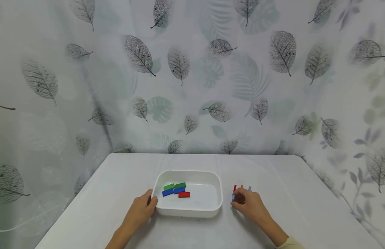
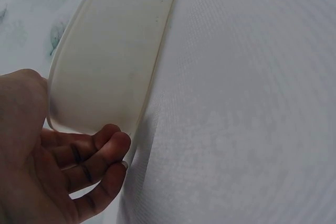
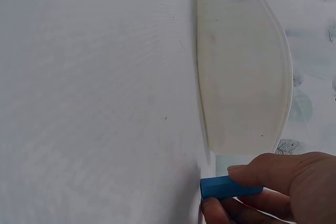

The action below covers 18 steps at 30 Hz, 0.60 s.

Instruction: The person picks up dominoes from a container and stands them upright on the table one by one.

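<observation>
Holding the left end of the white tray (image 1: 189,212), the left grip (image 1: 140,207) curls its fingers (image 2: 114,149) against the outer wall (image 2: 113,56), clear only from the left wrist. Inside, by head view alone, lie two green blocks (image 1: 180,185), two dark blue blocks (image 1: 168,192) and one red block (image 1: 184,195). Right of the tray over the bench (image 1: 304,207), the right grip (image 1: 251,205) pinches a blue block (image 3: 226,188), plainest from the right wrist; the head view adds three coloured pieces (image 1: 241,186) just beyond.

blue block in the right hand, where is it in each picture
Head: the held blue block is low, right of centre, in the right hand.
Left wrist: not in it.
Right wrist: near the bottom, right of centre, pinched by that hand.
Shared landmark: the white tray, visible in all three.
</observation>
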Available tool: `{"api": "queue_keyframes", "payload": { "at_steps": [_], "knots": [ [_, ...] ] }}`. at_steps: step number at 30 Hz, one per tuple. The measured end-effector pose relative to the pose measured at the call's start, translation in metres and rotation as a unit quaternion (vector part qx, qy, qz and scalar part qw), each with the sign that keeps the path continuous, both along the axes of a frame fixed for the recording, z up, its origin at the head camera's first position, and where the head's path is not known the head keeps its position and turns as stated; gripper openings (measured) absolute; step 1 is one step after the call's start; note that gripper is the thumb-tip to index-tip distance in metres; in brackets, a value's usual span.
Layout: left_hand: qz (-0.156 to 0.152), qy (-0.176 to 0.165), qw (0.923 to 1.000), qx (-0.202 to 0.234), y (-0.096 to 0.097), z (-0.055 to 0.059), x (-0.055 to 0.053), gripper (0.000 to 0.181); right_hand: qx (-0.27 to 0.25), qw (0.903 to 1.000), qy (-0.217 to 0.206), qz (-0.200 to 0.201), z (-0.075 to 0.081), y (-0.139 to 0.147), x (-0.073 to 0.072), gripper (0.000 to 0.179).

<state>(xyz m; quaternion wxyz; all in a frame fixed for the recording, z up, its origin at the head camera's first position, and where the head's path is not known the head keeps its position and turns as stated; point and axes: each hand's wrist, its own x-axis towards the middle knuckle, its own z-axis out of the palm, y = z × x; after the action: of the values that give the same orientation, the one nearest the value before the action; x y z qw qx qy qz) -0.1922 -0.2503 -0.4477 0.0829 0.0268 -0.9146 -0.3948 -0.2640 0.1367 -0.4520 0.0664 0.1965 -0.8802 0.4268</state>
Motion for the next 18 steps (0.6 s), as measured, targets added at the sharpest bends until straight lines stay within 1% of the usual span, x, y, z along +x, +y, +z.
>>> {"api": "queue_keyframes", "payload": {
  "at_steps": [7, 14, 18],
  "knots": [
    [0.002, 0.000, 1.0000, 0.000, 0.0015, 0.0010, -0.0002, 0.027, 0.008, 0.9999, 0.000, -0.010, 0.0023, -0.0006, 0.0013, 0.026],
    [0.005, -0.001, 1.0000, -0.006, 0.0008, 0.0009, -0.0014, 0.023, 0.006, 0.9999, -0.002, -0.010, 0.0024, -0.0002, 0.0012, 0.026],
    [0.007, -0.007, 0.9999, -0.004, -0.0010, 0.0013, 0.0015, 0.025, 0.001, 1.0000, -0.002, -0.005, 0.0020, -0.0017, 0.0030, 0.026]
  ]
}}
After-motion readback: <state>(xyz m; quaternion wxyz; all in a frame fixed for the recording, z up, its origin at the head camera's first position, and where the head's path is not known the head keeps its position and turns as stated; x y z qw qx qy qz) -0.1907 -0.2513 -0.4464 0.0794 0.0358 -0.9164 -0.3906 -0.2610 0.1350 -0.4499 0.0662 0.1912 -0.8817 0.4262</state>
